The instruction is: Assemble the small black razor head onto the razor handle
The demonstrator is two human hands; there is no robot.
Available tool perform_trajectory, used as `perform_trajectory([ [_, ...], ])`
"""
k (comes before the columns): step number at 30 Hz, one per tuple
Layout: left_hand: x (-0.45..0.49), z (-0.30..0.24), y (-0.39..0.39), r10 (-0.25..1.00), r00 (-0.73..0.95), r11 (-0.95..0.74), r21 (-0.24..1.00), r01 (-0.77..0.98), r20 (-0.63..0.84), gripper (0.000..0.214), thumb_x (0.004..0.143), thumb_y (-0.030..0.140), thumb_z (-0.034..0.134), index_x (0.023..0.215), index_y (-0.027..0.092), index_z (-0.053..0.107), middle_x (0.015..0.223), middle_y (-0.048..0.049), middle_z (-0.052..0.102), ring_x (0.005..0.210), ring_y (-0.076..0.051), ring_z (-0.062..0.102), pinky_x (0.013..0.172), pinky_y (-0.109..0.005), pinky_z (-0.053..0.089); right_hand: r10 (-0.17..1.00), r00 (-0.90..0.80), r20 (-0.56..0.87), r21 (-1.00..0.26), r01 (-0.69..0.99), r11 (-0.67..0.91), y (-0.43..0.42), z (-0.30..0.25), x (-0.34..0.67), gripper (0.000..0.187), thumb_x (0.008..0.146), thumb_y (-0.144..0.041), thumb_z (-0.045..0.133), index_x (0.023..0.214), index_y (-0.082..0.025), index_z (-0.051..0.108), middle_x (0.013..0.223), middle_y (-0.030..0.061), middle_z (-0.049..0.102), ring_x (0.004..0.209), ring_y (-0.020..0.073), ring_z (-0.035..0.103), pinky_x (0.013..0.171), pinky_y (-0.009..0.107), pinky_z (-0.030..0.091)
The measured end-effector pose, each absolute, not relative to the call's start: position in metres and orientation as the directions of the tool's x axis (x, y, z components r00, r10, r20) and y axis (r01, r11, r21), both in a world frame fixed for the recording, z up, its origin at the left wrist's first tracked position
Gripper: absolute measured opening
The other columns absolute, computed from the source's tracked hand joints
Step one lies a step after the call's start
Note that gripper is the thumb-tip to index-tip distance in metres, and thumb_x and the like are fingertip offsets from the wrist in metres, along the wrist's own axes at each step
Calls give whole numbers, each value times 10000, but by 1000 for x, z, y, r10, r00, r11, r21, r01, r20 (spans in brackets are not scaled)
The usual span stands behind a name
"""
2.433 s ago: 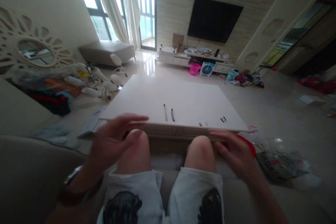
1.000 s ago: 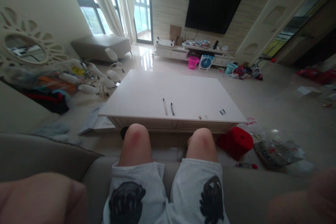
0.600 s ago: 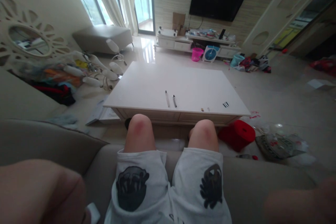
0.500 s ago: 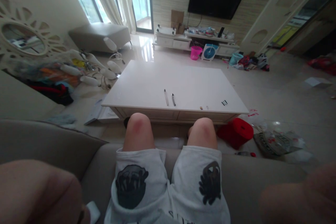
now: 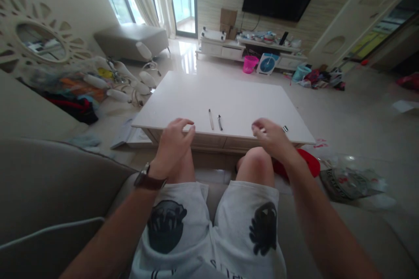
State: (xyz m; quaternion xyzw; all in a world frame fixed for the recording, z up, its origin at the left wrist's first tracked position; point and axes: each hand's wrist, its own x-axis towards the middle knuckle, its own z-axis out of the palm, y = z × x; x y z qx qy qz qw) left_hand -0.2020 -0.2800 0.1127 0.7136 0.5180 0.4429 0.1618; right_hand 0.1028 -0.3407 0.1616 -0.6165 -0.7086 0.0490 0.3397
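I sit on a grey sofa [image 5: 49, 183] with both knees against a low white table [image 5: 229, 96]. My left hand [image 5: 175, 139], a watch [image 5: 147, 179] on its wrist, hovers over my left knee at the table's front edge, fingers curled but apart, holding nothing. My right hand [image 5: 270, 135] hovers over the front edge above my right knee, fingers bent downward with nothing visible in them. Two pens [image 5: 211, 119] [image 5: 220, 122] lie on the table between the hands. A small dark clip [image 5: 285, 128] lies just right of my right hand.
A red round container [image 5: 309, 163] sits on the floor under my right forearm, with a crumpled plastic bag [image 5: 350, 181] beyond it. A chandelier [image 5: 131, 83] and coloured clutter lie on the floor to the left. A TV stand [image 5: 229, 48], pink bucket [image 5: 249, 64] and blue fan [image 5: 267, 63] stand far behind.
Both hands came forward from beside my hips, where only blurred arms showed, to the table's front edge. The right hand now covers the small bits that lay near the edge.
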Motion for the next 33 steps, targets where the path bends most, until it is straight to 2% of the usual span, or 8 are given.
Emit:
perform_trajectory([
  [2, -202, 86, -274, 920, 153, -346, 563, 751, 361, 282, 898, 325, 576, 1073, 175, 738, 1160, -120, 715, 1114, -274, 622, 1001, -427, 470, 996, 17, 88, -369, 929, 16, -334, 119, 103, 243, 943, -297, 551, 1095, -161, 684, 1120, 125, 700, 1025, 247, 621, 902, 397, 484],
  [4, -205, 57, -272, 960, 161, -241, 385, 891, 229, 356, 892, 335, 588, 1198, 198, 710, 1368, -135, 625, 1293, -342, 511, 1081, -506, 398, 989, 127, -77, -195, 971, -140, -339, 75, 104, 260, 906, -334, 599, 1100, -197, 704, 1311, 128, 646, 1245, 333, 528, 991, 484, 441],
  [8, -211, 22, -280, 959, 182, -235, 251, 939, 216, 337, 914, 347, 554, 1195, 243, 711, 1409, -80, 605, 1386, -350, 404, 1110, -513, 360, 979, 171, 111, -141, 978, -155, -366, 23, 104, 332, 950, -318, 504, 1239, -266, 659, 1423, 35, 596, 1430, 286, 367, 1137, 488, 321],
  [17, -206, 25, -282, 944, 212, -273, 239, 932, 252, 301, 940, 316, 494, 1116, 233, 723, 1304, -87, 660, 1323, -341, 461, 1093, -525, 380, 967, 195, 166, -136, 975, -174, -369, 18, 98, 348, 934, -304, 487, 1223, -267, 677, 1396, 36, 618, 1413, 295, 403, 1141, 524, 329],
  [21, -226, 8, -297, 911, 291, -367, 255, 895, 292, 471, 902, 260, 531, 1366, 244, 613, 1531, -72, 494, 1484, -342, 296, 1192, -538, 289, 981, 35, 192, -134, 991, -9, -393, 1, 119, 477, 917, -337, 507, 1387, -316, 587, 1551, 13, 475, 1498, 328, 285, 1185, 577, 281],
  [26, -259, -9, -303, 941, 250, -328, 436, 838, 228, 551, 977, 356, 457, 1525, 311, 427, 1661, 9, 284, 1529, -265, 246, 1191, -443, 356, 989, -55, 138, -332, 938, 99, -412, -17, 164, 522, 969, -448, 475, 1481, -347, 492, 1637, 1, 336, 1537, 293, 234, 1211, 520, 310],
  [30, -246, 6, -282, 971, 164, -226, 463, 857, 172, 487, 962, 357, 451, 1432, 283, 554, 1559, -32, 462, 1442, -298, 385, 1135, -443, 405, 985, 65, 161, -383, 924, 2, -386, -9, 157, 471, 932, -434, 501, 1362, -283, 623, 1571, 42, 445, 1505, 297, 291, 1200, 491, 321],
  [33, -225, 20, -251, 987, 160, -151, 464, 873, 21, 381, 907, 355, 474, 1143, 222, 741, 1305, -120, 665, 1238, -335, 561, 1030, -464, 444, 986, 149, 75, -386, 916, -109, -349, 6, 144, 387, 897, -386, 494, 1166, -238, 729, 1323, 89, 665, 1285, 301, 549, 1085, 450, 424],
])
